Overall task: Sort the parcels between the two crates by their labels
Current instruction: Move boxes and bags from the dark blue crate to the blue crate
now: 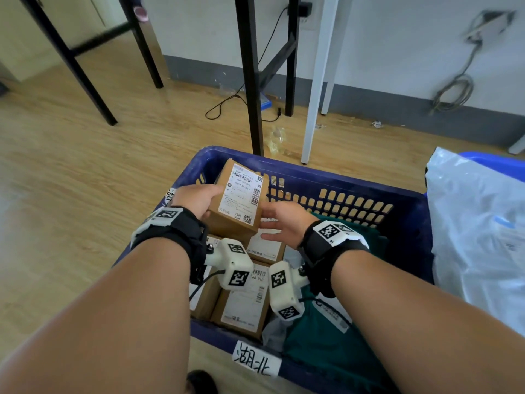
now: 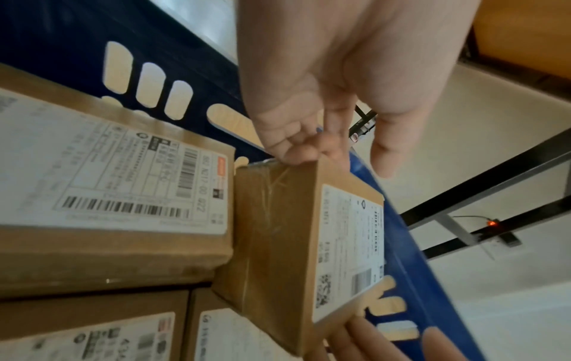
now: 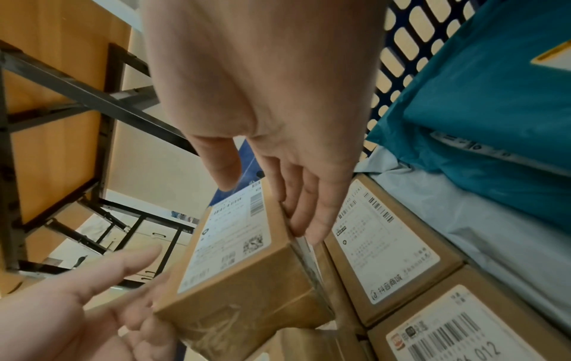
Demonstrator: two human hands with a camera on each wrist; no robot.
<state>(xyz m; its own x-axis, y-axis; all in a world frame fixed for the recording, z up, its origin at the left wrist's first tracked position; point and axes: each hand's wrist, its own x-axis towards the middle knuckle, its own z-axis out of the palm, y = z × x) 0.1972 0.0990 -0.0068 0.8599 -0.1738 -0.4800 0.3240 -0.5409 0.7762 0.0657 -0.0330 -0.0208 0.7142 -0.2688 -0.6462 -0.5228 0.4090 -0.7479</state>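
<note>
Holding a small brown box in the middle of the head view, my left hand has its fingers curled round the box's left side. My right hand is at the box's right side with straight, loose fingers. In the right wrist view those fingertips touch the box's edge. The box is tipped up, and its white label faces me.

Under my hands is a dark blue crate with holes in its wall. More brown boxes with white labels lie flat in its lower left part. A green bag lies in its right part. A white tag with black writing sticks to the crate's near wall.

At the right edge, a pale plastic bag lies over a second blue crate. Black table legs stand on the wooden floor at the top.
</note>
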